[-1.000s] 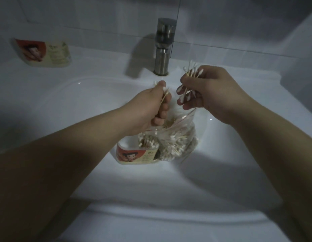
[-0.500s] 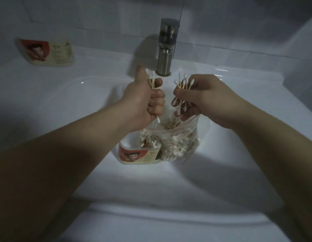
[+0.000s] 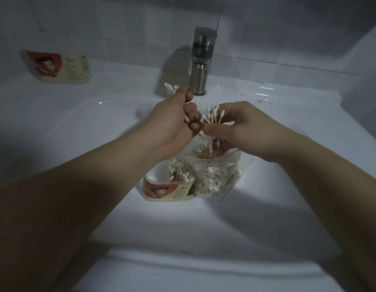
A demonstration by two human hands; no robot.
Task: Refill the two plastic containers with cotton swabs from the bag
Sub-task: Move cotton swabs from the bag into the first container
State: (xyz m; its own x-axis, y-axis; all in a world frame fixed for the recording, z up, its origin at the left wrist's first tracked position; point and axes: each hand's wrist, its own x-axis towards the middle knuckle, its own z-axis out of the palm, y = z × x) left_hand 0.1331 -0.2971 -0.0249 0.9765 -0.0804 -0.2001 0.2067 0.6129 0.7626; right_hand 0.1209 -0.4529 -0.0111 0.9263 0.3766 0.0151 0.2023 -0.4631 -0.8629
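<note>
A clear plastic bag (image 3: 216,178) full of cotton swabs stands open in the white sink basin. Right beside it on the left sits a plastic container (image 3: 168,191) with a red cartoon label, swabs standing in it. My left hand (image 3: 172,123) grips a small bundle of swabs (image 3: 169,88) whose white tips stick out above the fist. My right hand (image 3: 237,127) pinches another bundle of swabs (image 3: 213,115) just above the bag's mouth. The two hands nearly touch. A second labelled container (image 3: 56,67) lies on the counter at the far left.
A steel faucet (image 3: 200,62) rises behind the hands at the back of the sink (image 3: 77,127). White tiled wall runs behind it. The sink's front rim (image 3: 204,264) crosses the bottom of the view.
Both hands have come lower and closer together over the bag. My left hand turned into a fist round its swabs, and my right hand's bundle dropped toward the bag's mouth.
</note>
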